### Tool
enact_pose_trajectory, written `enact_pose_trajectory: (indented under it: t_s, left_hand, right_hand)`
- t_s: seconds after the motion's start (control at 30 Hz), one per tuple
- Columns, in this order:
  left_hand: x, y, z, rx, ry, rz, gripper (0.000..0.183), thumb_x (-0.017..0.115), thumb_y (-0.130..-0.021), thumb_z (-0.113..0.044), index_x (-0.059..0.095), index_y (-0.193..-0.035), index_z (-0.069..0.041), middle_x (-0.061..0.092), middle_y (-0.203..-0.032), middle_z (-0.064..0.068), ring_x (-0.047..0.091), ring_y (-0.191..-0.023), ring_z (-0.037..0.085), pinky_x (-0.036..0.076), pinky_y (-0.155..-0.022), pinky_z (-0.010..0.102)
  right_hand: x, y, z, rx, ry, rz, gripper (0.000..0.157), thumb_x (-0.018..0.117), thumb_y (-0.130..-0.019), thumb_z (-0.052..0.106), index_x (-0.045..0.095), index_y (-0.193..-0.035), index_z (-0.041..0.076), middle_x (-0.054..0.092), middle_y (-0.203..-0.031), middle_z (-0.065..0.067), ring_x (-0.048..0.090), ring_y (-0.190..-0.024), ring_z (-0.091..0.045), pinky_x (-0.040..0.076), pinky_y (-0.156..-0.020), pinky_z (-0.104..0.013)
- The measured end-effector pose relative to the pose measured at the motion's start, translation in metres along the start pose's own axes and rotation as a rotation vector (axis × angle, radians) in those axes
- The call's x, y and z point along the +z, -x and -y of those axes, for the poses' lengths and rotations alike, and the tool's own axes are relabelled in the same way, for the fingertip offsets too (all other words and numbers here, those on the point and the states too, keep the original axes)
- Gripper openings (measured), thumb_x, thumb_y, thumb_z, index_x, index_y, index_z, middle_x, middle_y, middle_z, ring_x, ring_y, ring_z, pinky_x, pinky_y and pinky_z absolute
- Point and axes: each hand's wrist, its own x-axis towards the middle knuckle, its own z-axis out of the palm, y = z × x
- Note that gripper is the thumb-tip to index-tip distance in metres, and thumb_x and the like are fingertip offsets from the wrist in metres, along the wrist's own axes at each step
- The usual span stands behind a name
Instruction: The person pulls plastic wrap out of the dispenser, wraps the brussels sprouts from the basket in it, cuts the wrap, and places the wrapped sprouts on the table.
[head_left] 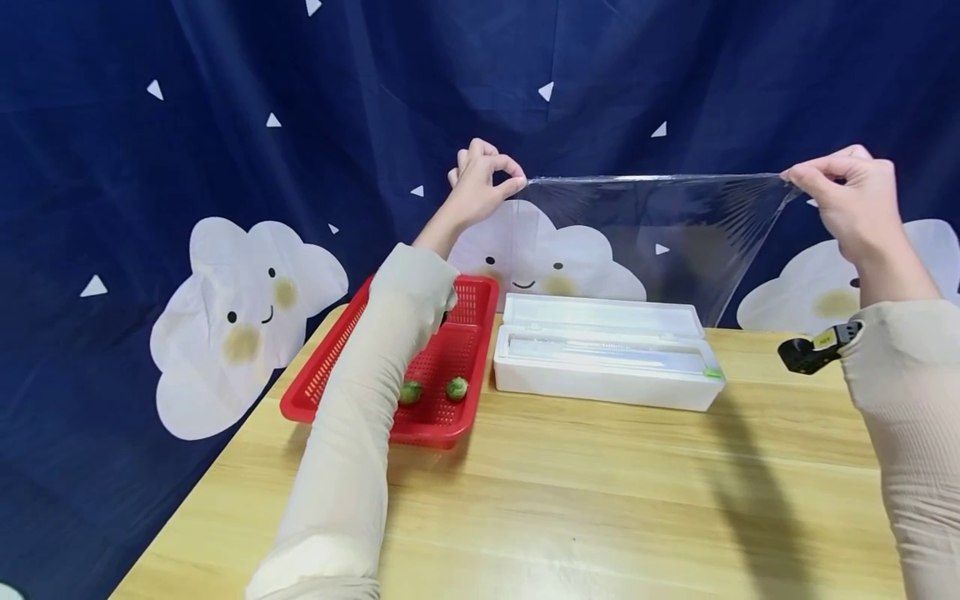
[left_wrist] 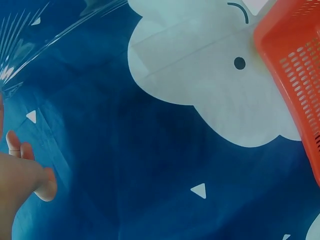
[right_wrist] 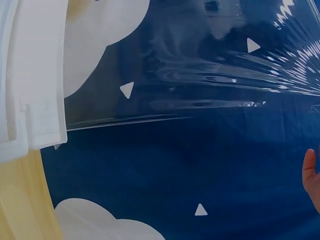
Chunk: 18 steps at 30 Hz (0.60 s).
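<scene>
A sheet of clear cling film (head_left: 667,225) is stretched taut between both raised hands. My left hand (head_left: 480,185) pinches its upper left corner between thumb and finger, and my right hand (head_left: 858,200) pinches the upper right corner. From there the film hangs down behind the white cling film box (head_left: 600,379), whose lid (head_left: 600,315) is tipped back and up. Inside the box a shiny film roll (head_left: 600,350) shows. In the right wrist view, creases in the film (right_wrist: 295,75) fan out toward the pinched corner. Only part of each hand shows in the wrist views.
Left of the box stands a red perforated basket (head_left: 480,333), partly hidden by the left sleeve, with two small green round vegetables (head_left: 456,388) in it. Both rest on a wooden table (head_left: 600,500). A dark blue curtain (head_left: 420,75) with clouds hangs behind. A green tab (head_left: 712,372) sits at the box's right end.
</scene>
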Motion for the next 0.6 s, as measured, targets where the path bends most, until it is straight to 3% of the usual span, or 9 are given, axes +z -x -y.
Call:
enact_pose_trajectory:
  t_s: [0.4, 0.6]
  left_hand:
    - [-0.007, -0.002, -0.005, 0.034, -0.001, 0.000, 0.018, 0.062, -0.086, -0.026, 0.069, -0.094, -0.012, 0.037, -0.111, 0.005, 0.028, -0.108, 0.020, 0.019, -0.089, 0.036]
    - [-0.009, 0.006, -0.008, 0.059, 0.020, 0.010, 0.017, 0.061, -0.087, -0.025, 0.068, -0.093, -0.011, 0.035, -0.105, 0.002, 0.028, -0.105, 0.019, 0.018, -0.088, 0.034]
  right_hand:
    - [-0.005, -0.002, 0.003, -0.033, 0.058, -0.022, 0.021, 0.061, -0.085, 0.004, 0.076, -0.084, 0.019, 0.046, -0.074, 0.011, 0.040, -0.079, 0.003, 0.029, -0.064, -0.012]
    - [-0.009, 0.007, 0.004, -0.048, 0.060, -0.023, 0.022, 0.062, -0.084, 0.005, 0.076, -0.080, 0.021, 0.047, -0.072, 0.011, 0.040, -0.075, 0.002, 0.030, -0.062, -0.011]
